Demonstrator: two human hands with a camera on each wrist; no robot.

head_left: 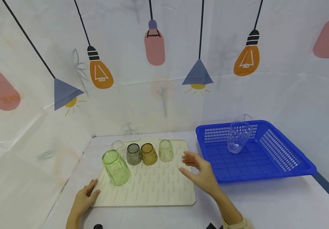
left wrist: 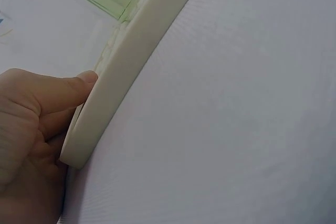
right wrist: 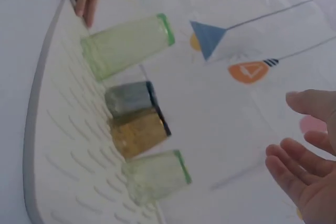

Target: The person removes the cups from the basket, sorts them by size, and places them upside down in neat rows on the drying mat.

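In the head view, my left hand (head_left: 83, 198) is at the front left corner of a cream draining board (head_left: 164, 190). Its thumb lies on the edge and the other fingers curl at the side, gripping the board (left wrist: 118, 72). My right hand (head_left: 203, 173) is raised over the board's right edge, thumb and fingers spread apart with nothing between them. On the board stand a tall green glass (head_left: 116, 168), a clear glass (head_left: 118, 147) partly behind it, a grey glass (head_left: 134, 155), an amber glass (head_left: 149, 155) and a short pale green glass (head_left: 165, 151).
Right of the board sits a blue plastic basket (head_left: 210, 156) with a clear patterned glass (head_left: 237, 140) leaning inside. A white sheet printed with lamps (head_left: 164, 105) hangs behind and beside the white table (head_left: 141, 218). Small black objects show at the front edge.
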